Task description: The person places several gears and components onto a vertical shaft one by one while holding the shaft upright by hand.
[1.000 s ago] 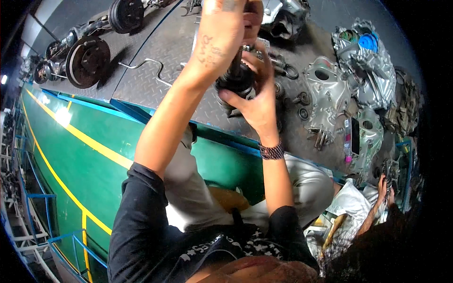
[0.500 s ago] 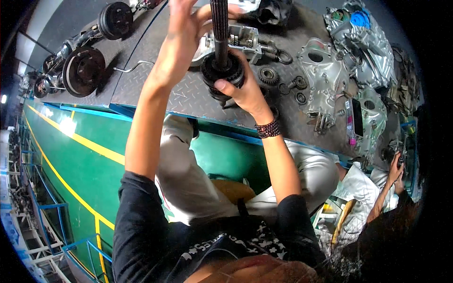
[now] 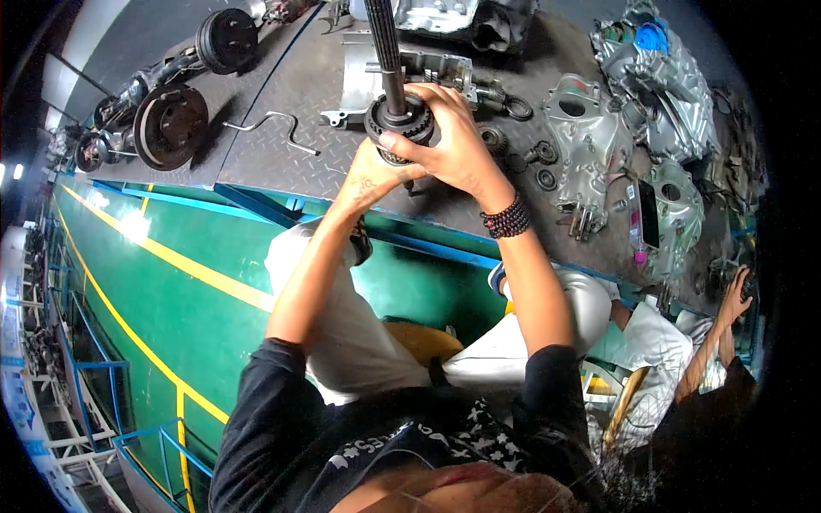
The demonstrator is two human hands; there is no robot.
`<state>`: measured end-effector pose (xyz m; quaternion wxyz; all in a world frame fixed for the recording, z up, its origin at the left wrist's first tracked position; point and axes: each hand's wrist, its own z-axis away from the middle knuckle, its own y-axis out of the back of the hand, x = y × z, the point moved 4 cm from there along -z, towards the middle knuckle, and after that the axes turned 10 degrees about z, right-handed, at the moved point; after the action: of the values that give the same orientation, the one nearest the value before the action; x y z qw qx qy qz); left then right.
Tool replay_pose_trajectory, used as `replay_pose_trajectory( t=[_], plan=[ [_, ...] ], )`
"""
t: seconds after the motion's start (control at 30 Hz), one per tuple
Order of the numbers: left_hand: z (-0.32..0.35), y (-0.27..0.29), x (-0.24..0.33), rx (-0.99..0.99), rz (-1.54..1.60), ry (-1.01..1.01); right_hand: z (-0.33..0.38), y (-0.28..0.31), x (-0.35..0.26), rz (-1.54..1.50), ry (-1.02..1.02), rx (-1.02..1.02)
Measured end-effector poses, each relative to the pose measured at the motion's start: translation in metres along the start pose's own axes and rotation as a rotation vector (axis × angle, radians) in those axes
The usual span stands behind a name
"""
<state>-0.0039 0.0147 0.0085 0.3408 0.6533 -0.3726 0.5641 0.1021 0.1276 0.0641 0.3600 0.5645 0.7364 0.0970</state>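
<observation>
A splined transmission shaft point(image 3: 389, 60) stands nearly upright over the near part of the steel table, its top leaving the picture. Round its lower part sits a dark toothed gear assembly point(image 3: 400, 119). My right hand point(image 3: 449, 145) wraps the right side of this assembly, thumb laid across its near edge. From below and the left, my left hand point(image 3: 374, 177) grips the same assembly, its fingers mostly hidden behind the parts. Behind the shaft lies an open silver gearbox housing point(image 3: 363, 77) with gears inside. Beside my right hand a loose gear point(image 3: 493, 138) rests on the table.
A bent metal rod point(image 3: 291, 128) and a brake drum axle point(image 3: 171, 128) lie to the left. Silver casings point(image 3: 581, 137), small bearings point(image 3: 545, 178) and a phone point(image 3: 646, 214) are on the right. A co-worker's hand point(image 3: 735, 295) shows at the far right.
My left hand has come down from the upper shaft to the gear assembly's underside. My right hand stays on the assembly. The shaft leans slightly more to the left.
</observation>
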Motion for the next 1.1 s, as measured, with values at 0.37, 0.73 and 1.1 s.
replay_pose_trajectory(
  t=[0.37,0.73,1.1],
  plan=[
    [0.006,0.000,-0.016,0.046,0.119,-0.110,-0.017,0.010,-0.003,-0.176,-0.046,-0.325],
    [0.006,-0.005,-0.001,0.070,-0.027,-0.154,0.084,0.090,0.127,0.093,-0.680,-0.564],
    [0.003,0.005,-0.023,0.002,0.058,-0.029,0.150,0.037,0.106,0.241,-0.418,-0.714]
  ],
)
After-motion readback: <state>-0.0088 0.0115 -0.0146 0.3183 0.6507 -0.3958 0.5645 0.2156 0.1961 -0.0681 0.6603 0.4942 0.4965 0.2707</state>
